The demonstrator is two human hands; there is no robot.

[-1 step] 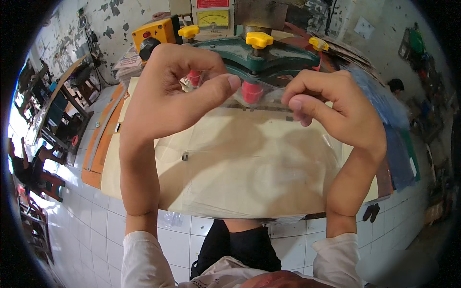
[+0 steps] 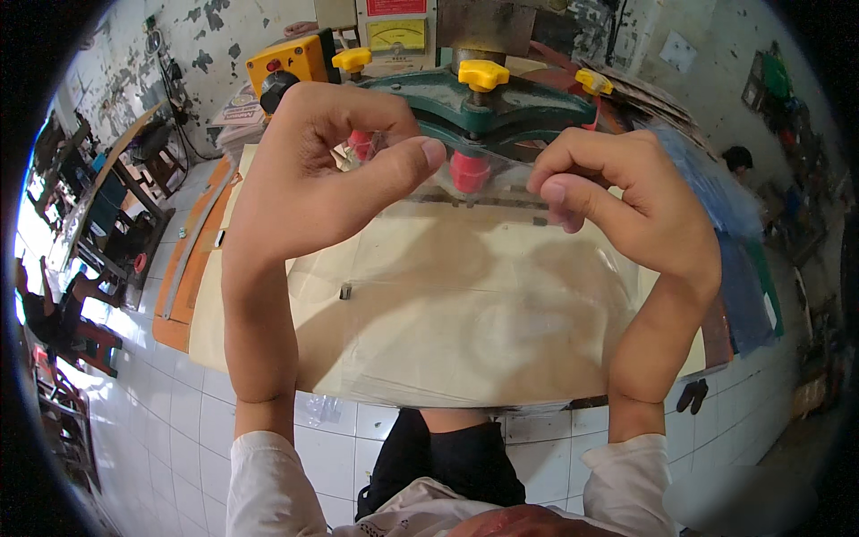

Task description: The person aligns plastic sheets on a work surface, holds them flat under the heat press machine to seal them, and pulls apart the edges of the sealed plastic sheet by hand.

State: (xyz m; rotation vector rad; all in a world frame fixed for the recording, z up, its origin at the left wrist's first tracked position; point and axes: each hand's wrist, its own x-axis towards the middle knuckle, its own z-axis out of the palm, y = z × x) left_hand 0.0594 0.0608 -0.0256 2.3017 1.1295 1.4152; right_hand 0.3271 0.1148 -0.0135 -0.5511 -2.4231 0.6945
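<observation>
My left hand pinches the upper edge of a clear plastic sheet between thumb and curled fingers. At the sheet's upper right, my right hand is closed on it the same way. The sheet hangs over a cream-coloured table board, its lower part reaching the near edge. Just beyond my hands stands a green press head with a yellow star knob and a red insulator. Beneath it runs a dark bar, seen through the plastic.
A yellow control box and a meter are behind the press. Blue plastic sheeting lies at the right. A metal ruler rests along the board's left side. A seated person is far left.
</observation>
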